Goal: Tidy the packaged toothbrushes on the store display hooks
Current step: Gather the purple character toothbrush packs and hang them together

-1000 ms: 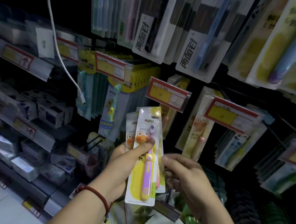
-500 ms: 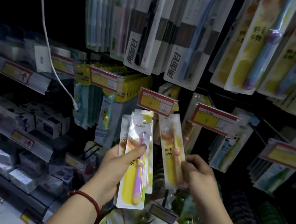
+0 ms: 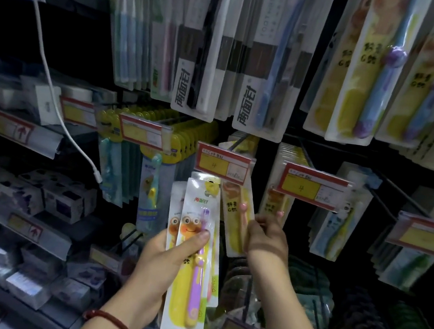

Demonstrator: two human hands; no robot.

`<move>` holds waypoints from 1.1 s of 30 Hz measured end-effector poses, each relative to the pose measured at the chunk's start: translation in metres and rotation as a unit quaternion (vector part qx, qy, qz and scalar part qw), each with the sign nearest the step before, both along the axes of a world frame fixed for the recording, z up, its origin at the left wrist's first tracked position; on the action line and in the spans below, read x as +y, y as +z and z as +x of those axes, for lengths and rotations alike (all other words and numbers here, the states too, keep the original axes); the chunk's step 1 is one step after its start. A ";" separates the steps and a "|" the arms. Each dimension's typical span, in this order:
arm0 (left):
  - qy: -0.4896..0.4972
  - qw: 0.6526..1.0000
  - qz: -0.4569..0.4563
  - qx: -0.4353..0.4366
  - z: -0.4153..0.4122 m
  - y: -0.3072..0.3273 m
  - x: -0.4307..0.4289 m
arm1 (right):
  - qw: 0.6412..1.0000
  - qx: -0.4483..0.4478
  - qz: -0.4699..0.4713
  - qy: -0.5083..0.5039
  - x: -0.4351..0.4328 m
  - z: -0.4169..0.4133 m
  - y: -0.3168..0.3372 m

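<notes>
My left hand (image 3: 166, 258) grips a small stack of packaged children's toothbrushes. The front pack (image 3: 183, 295) is white and yellow, with a purple brush and a cartoon frog face. To its right, my right hand (image 3: 266, 239) pinches a pack with a pink brush (image 3: 237, 210) by its lower edge. That pack hangs tilted under the display hook (image 3: 238, 142), just behind the hook's red and yellow price tag (image 3: 223, 164). Whether its hole sits on the hook is hidden by the tag.
More toothbrush packs hang on neighbouring hooks, with a second price tag (image 3: 311, 186) at the right. Long packs (image 3: 260, 66) hang overhead. Shelves of small boxes (image 3: 63, 196) lie to the left, crossed by a dangling white cable (image 3: 50, 81).
My right hand took a pink-brush pack away from the stack and raised it up to the hook behind the price tag. My left hand kept the remaining packs, and the view tilted upward.
</notes>
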State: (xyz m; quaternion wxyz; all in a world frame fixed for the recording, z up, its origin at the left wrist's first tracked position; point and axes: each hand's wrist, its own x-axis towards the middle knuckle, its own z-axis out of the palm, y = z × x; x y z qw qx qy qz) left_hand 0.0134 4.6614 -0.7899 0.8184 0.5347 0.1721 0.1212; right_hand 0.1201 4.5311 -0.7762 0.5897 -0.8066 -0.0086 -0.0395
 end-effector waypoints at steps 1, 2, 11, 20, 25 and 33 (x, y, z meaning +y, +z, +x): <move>0.001 1.000 0.000 -0.001 0.002 -0.001 0.001 | 1.000 -0.003 0.010 -0.012 0.004 0.002 0.000; 0.002 1.000 0.001 -0.001 0.003 -0.002 0.001 | 0.999 -0.001 0.023 -0.023 0.008 0.004 0.000; -0.024 1.000 -0.010 -0.014 0.007 -0.005 0.002 | 0.993 0.118 0.009 -0.011 0.013 0.019 -0.006; -0.005 0.998 -0.047 -0.035 0.007 -0.007 -0.005 | 0.980 0.087 0.103 0.147 -0.010 -0.035 -0.005; 0.003 0.997 -0.068 -0.039 0.007 -0.006 -0.013 | 0.972 0.087 0.119 0.181 -0.021 -0.050 -0.013; 0.038 0.996 -0.034 -0.067 0.009 -0.007 -0.020 | 0.971 0.081 0.184 0.132 -0.023 -0.051 -0.017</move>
